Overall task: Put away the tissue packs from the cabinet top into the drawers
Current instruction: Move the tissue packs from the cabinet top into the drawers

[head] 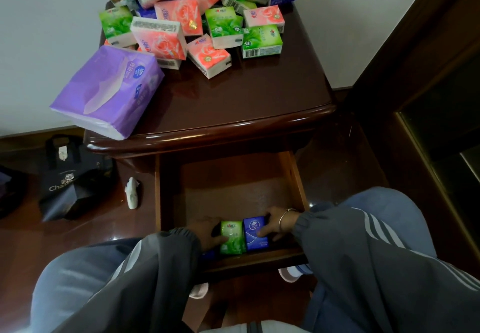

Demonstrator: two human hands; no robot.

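Note:
A dark wooden cabinet top point(246, 104) carries a heap of several pink, green and blue tissue packs point(192, 18) and one large purple pack point(109, 91) hanging over its front left edge. Below it a drawer point(233, 187) stands pulled out. Near the drawer's front wall my left hand point(207, 234) holds a green pack point(231, 236) standing on its edge. Right beside it my right hand point(275, 226) holds a blue pack point(255, 232), fingers curled over its top and side. The two packs touch. A bit of another blue pack point(209, 254) shows under my left wrist.
A dark paper bag point(70, 184) and a small white object point(132, 192) lie on the glossy floor left of the cabinet. Dark wooden furniture point(428, 125) stands to the right. My knees and slippers are just below the drawer front.

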